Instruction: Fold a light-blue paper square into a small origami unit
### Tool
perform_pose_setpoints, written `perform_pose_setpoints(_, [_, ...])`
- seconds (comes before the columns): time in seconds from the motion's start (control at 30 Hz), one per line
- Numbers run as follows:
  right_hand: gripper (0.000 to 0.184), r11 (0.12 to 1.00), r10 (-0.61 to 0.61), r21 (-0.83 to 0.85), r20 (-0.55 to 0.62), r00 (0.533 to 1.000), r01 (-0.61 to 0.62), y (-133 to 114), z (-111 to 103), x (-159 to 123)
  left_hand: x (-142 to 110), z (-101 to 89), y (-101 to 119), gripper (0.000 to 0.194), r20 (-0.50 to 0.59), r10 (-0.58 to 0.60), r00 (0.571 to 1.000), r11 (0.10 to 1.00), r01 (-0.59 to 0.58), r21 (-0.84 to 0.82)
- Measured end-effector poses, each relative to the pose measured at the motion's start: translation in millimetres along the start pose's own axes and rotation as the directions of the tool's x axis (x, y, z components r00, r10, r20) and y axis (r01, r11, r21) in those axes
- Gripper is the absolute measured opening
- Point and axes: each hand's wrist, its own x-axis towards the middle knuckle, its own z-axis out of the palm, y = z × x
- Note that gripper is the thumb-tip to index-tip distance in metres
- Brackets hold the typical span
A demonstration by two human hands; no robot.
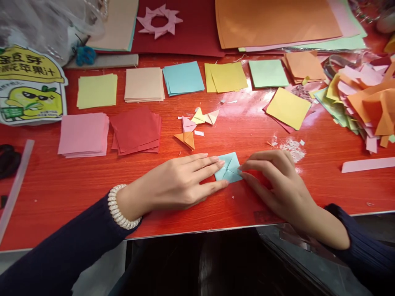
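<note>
A small light-blue paper square, partly folded, lies flat on the red table near its front edge. My left hand lies flat with fingers stretched out, fingertips pressing the paper's left side. My right hand rests on the table, its fingers extended with tips pressing the paper's right corner. Neither hand grips it. Just behind lie small folded paper pieces: an orange one, a pink one, and a yellow-and-pink one.
Stacks of square paper sit behind: pink, red, pale yellow, beige, blue, yellow, green. A heap of coloured scraps is at right, a pink paper ring at the back, a printed bag at left.
</note>
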Motion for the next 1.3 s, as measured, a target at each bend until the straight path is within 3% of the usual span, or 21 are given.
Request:
perform_pose_setpoints(0.13, [0.027, 0.976, -0.215, -0.006, 0.045, 0.976, 0.216, -4.4, -1.3, -2.1, 2.2, -0.8, 2.1, 0.027, -0.058, 0.061, 0.996, 0.989, -0.053, 0.136])
perform_pose_setpoints(0.43, [0.022, 0.939, -0.304, -0.158, 0.031, 0.952, 0.305, -9.3, 2.2, 3.5, 1.7, 3.5, 7.7, 0.024, -0.102, 0.101, 0.99, 0.964, -0.072, 0.255])
perform_pose_setpoints(0.6, [0.02, 0.964, -0.226, -0.137, 0.035, 0.973, 0.229, -10.7, 3.7, 1.9, 4.4, 4.0, 8.8, 0.025, -0.132, 0.008, 0.991, 0.991, 0.01, 0.134])
perform_pose_setpoints(0.7, [0.025, 0.984, -0.159, -0.075, 0.029, 0.987, 0.16, -9.2, 3.8, 0.3, 5.7, 4.4, 12.6, 0.02, -0.119, -0.123, 0.985, 0.991, 0.128, 0.039])
perform_pose_setpoints(0.83, [0.015, 0.999, -0.04, -0.005, 0.023, 0.999, 0.04, -8.3, 4.1, 3.7, 7.8, 7.3, 18.2, 0.018, -0.047, -0.374, 0.926, 0.92, 0.363, -0.146])
perform_pose_setpoints(0.97, [0.007, 0.993, 0.093, 0.069, 0.025, 0.995, -0.094, -11.2, 6.9, 12.1, 11.7, 10.1, 20.7, 0.022, -0.001, -0.521, 0.854, 0.808, 0.492, -0.323])
perform_pose_setpoints(1.1, [0.004, 0.983, 0.167, 0.068, 0.026, 0.986, -0.168, -15.1, 10.4, 17.0, 14.2, 11.4, 22.5, 0.028, -0.006, -0.577, 0.817, 0.766, 0.539, -0.35])
perform_pose_setpoints(1.3, [0.012, 0.972, 0.225, 0.062, 0.017, 0.974, -0.226, -16.8, 13.6, 18.2, 14.6, 14.2, 24.2, 0.035, 0.008, -0.572, 0.82, 0.794, 0.556, -0.247])
